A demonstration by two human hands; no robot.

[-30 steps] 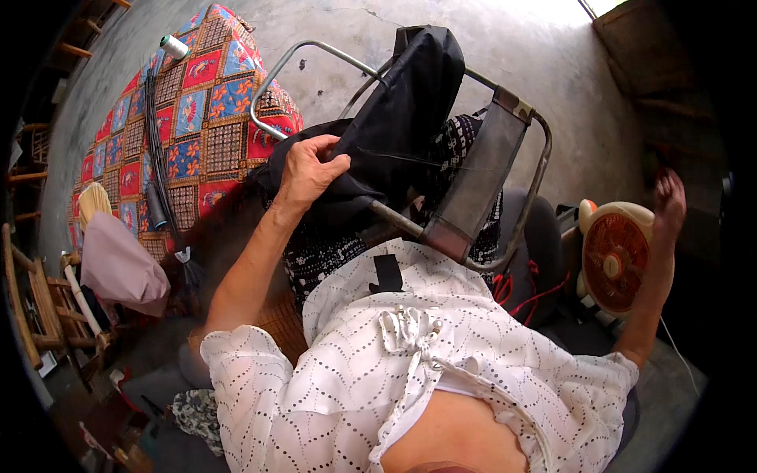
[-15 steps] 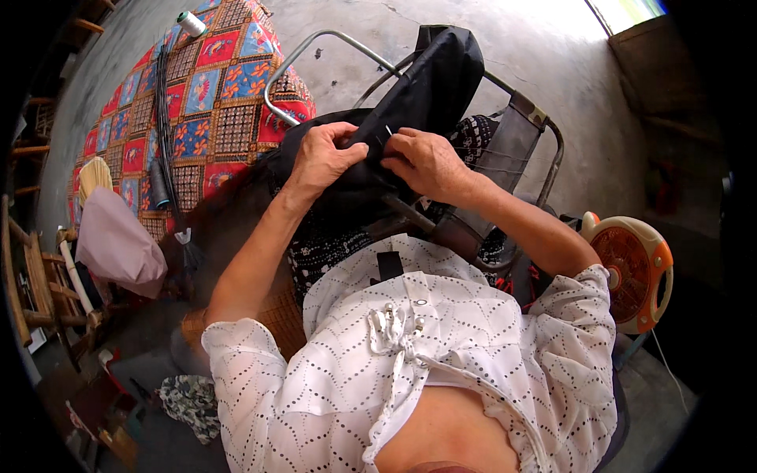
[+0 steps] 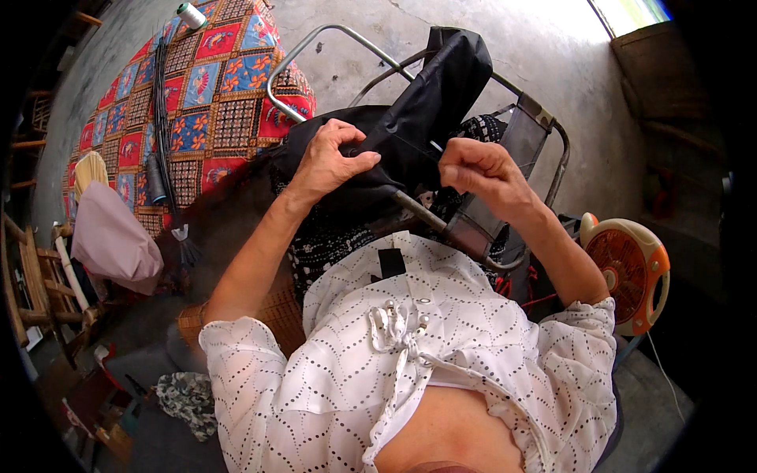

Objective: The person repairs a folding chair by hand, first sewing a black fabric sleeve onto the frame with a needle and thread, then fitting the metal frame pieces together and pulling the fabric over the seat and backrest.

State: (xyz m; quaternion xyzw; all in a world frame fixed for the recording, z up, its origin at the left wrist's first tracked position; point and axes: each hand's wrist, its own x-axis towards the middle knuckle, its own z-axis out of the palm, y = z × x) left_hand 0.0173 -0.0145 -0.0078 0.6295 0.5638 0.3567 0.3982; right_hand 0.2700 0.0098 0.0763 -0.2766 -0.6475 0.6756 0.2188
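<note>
Black fabric (image 3: 441, 75) drapes over a folding metal frame (image 3: 315, 35) with a dark mesh panel (image 3: 520, 150), resting over my patterned lap. My left hand (image 3: 331, 162) grips a fold of the fabric between thumb and fingers. To its right, my right hand (image 3: 481, 173) is closed in a pinch on a thin, pale, needle-like piece (image 3: 436, 146) at the cloth.
At the left stand a patterned covered surface (image 3: 197, 126) with a thread spool (image 3: 192, 16) and dark strands (image 3: 162, 110), pink cloth (image 3: 114, 240) and wooden chairs (image 3: 35, 276). A fan (image 3: 627, 268) is at the right, a wicker item (image 3: 197, 319) beside me.
My right hand came in from the far right to the fabric beside my left hand, then drew slightly rightward. My left hand stays on the cloth, shifted slightly right.
</note>
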